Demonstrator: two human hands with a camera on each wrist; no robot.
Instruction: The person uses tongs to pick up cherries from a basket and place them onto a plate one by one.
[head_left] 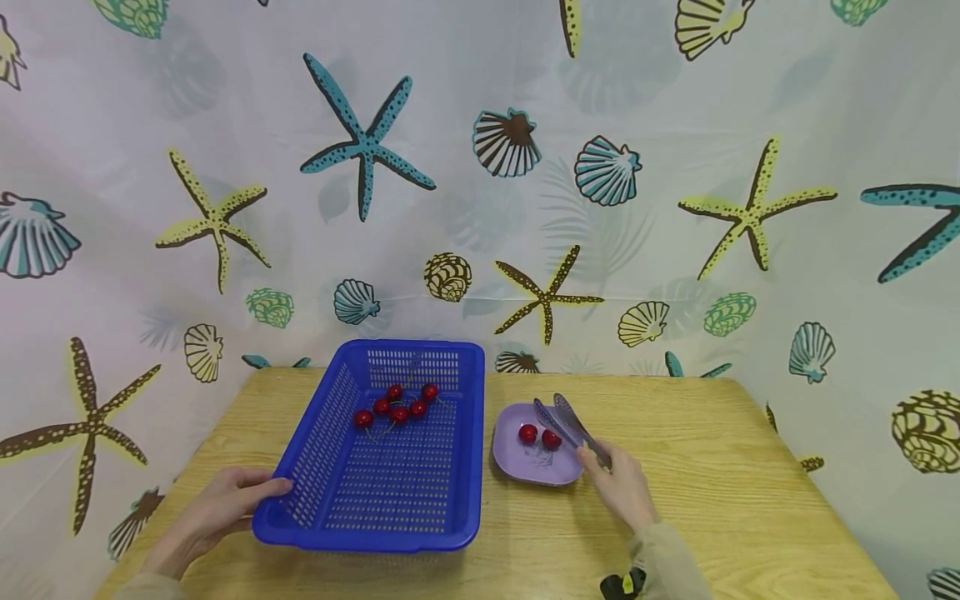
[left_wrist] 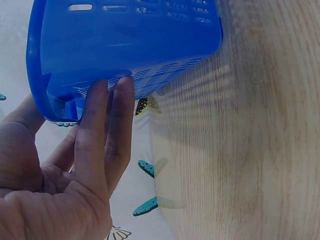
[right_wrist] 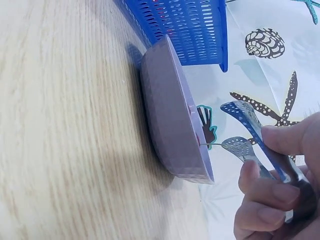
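My left hand (head_left: 225, 505) grips the near left corner of a blue perforated basket (head_left: 375, 540), thumb over the rim and fingers against the outer wall in the left wrist view. Several red cherries (head_left: 400, 415) with stems lie toward the basket's far end. Right of it stands a small lilac bowl (head_left: 536, 477) holding two cherries (head_left: 528, 434). In my right hand (head_left: 622, 492) is a pair of metal tongs (head_left: 583, 432) with perforated tips, held above the bowl. Those tips stand apart in the right wrist view, where a thin stem reaches from the bowl toward one tip.
Both containers stand on a light wooden table (head_left: 720, 483). Behind and on both sides hangs a white curtain (head_left: 465, 208) printed with starfish and shells. Only a narrow gap separates the basket from the bowl.
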